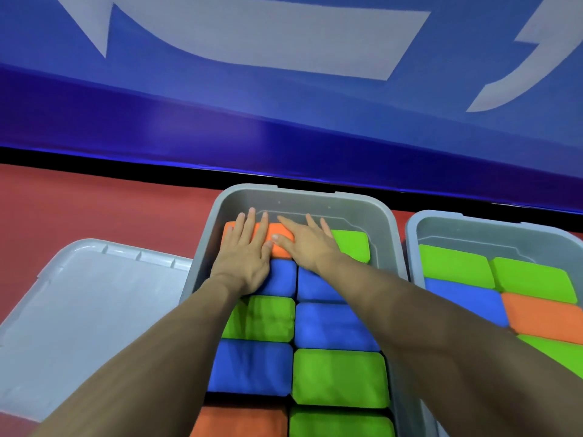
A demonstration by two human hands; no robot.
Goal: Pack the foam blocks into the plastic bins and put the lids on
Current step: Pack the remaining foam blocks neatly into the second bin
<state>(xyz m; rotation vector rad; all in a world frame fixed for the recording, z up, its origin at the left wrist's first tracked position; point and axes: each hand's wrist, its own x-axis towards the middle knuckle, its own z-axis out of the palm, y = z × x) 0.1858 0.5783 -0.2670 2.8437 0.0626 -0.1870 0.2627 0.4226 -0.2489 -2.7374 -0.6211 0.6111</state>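
Note:
A grey plastic bin [303, 197] in the middle holds several foam blocks in two columns, blue, green and orange. My left hand [246, 253] lies flat, fingers straight, pressing on an orange block [279, 238] at the far left of the bin. My right hand [307, 244] lies flat beside it, its thumb on the same orange block and its fingers reaching toward a green block [353, 246] at the far right. A grey lid [85, 310] lies on the floor to the left of the bin.
A second grey bin [492, 220] to the right holds green, blue and orange blocks. Both bins stand on a red floor [94, 203]. A blue padded wall [284, 105] with white shapes rises right behind them.

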